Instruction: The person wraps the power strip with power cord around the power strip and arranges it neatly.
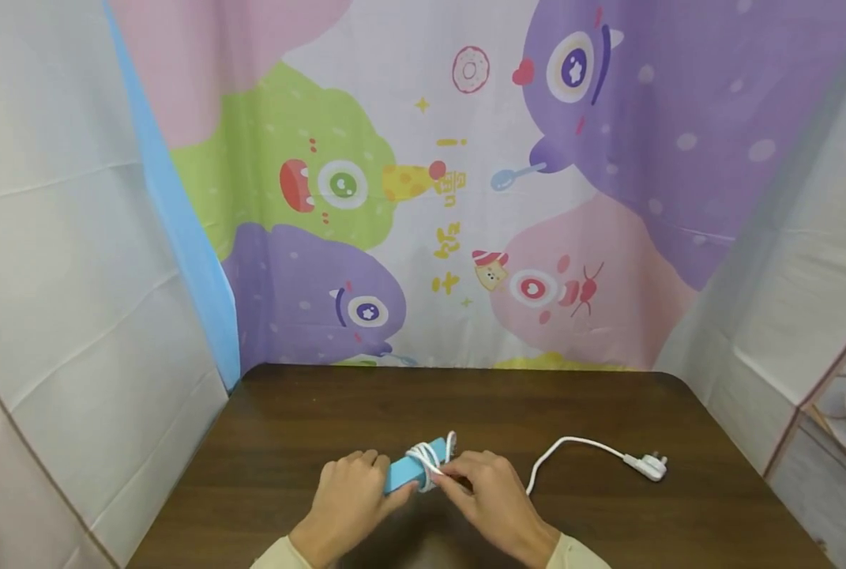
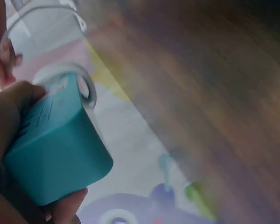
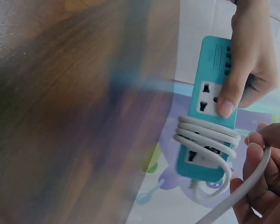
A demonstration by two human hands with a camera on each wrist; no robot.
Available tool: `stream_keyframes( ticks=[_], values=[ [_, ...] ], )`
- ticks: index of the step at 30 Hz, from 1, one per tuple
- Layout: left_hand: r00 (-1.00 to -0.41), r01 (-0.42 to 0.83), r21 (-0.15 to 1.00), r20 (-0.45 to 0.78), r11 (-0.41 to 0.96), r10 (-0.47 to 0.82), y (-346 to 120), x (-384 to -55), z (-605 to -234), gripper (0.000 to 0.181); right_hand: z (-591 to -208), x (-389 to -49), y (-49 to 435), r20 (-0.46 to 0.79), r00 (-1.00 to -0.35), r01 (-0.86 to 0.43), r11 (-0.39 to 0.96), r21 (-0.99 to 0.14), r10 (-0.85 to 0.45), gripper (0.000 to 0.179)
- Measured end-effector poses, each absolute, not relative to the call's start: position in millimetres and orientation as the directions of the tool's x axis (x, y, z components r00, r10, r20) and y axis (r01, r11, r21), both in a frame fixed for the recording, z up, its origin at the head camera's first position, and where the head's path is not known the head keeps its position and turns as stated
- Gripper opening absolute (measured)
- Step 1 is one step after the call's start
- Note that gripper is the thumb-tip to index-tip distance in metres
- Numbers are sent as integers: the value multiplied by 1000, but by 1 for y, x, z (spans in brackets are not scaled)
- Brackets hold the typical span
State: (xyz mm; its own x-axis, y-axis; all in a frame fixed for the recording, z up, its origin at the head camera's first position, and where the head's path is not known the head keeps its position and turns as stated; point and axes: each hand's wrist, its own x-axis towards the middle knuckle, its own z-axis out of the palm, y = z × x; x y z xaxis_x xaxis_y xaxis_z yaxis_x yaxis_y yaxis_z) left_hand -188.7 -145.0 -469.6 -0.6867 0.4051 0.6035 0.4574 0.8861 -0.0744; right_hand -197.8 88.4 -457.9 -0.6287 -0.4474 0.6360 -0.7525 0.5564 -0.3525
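Note:
A blue power strip (image 1: 402, 473) is held up over the table, its sockets visible in the right wrist view. My left hand (image 1: 351, 496) grips one end, with the thumb lying across the socket face. White cord (image 3: 207, 133) is wound in several loops around the other end of the strip. My right hand (image 1: 497, 499) pinches the cord's loose length (image 3: 245, 187) between thumb and fingers, close beside the loops. In the left wrist view, the strip's end face (image 2: 60, 161) shows, with part of the left hand around it.
The cord runs on to the right and ends in a white plug (image 1: 652, 466) lying on the dark wooden table (image 1: 287, 419). A curtain with cartoon monsters (image 1: 458, 332) hangs behind the table's far edge. Pale cloth walls (image 1: 60, 261) stand at both sides.

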Motion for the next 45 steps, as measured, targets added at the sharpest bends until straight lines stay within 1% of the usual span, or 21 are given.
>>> stream_keyframes(
  ticks=[3, 8, 10, 13, 17, 23, 27, 32, 35, 37, 39, 42, 43, 45],
  values=[
    [-746, 407, 41, 591, 912, 307, -149, -192, -470, 50, -460, -198, 89, 652, -610, -768, 538, -348, -449, 4],
    [-846, 354, 300, 506, 886, 167, -149, -193, -465, 45, -467, -198, 91, 671, -570, -796, 522, -308, -474, 7],
    [-877, 317, 390, 467, 864, 111, -148, -193, -461, 45, -470, -198, 91, 666, -563, -803, 514, -302, -489, 9],
    [-909, 273, 505, 414, 819, 49, -147, -193, -457, 43, -474, -199, 92, 644, -571, -805, 501, -318, -509, 11],
    [-941, 260, 622, 335, 738, 50, -147, -192, -455, 41, -479, -201, 93, 633, -575, -806, 493, -328, -518, 13],
    [-966, 255, 765, 225, 591, 125, -149, -192, -454, 44, -487, -205, 97, 628, -561, -825, 425, -371, -540, 6],
    [-965, 249, 817, 166, 520, 201, -153, -191, -455, 37, -491, -206, 98, 620, -557, -827, 439, -351, -552, 7],
    [-943, 309, 814, 193, 492, 272, -158, -190, -457, 23, -490, -207, 101, 598, -532, -842, 448, -300, -600, 3],
    [-924, 337, 825, 198, 453, 327, -163, -188, -456, 19, -488, -209, 103, 559, -511, -859, 420, -293, -654, 8],
    [-909, 341, 842, 182, 418, 375, -166, -186, -455, 17, -487, -212, 104, 536, -498, -867, 403, -293, -682, 7],
    [-887, 348, 854, 166, 387, 431, -169, -185, -453, 16, -489, -213, 106, 533, -479, -877, 405, -259, -697, 7],
    [-839, 354, 874, 141, 332, 526, -171, -184, -452, 15, -492, -215, 108, 561, -438, -891, 422, -166, -703, 21],
    [-820, 360, 879, 138, 314, 555, -172, -184, -452, 14, -493, -215, 109, 579, -417, -893, 434, -118, -701, 25],
    [-779, 368, 889, 136, 271, 612, -172, -184, -452, 12, -495, -215, 110, 607, -384, -899, 432, -74, -696, 31]
  ],
)
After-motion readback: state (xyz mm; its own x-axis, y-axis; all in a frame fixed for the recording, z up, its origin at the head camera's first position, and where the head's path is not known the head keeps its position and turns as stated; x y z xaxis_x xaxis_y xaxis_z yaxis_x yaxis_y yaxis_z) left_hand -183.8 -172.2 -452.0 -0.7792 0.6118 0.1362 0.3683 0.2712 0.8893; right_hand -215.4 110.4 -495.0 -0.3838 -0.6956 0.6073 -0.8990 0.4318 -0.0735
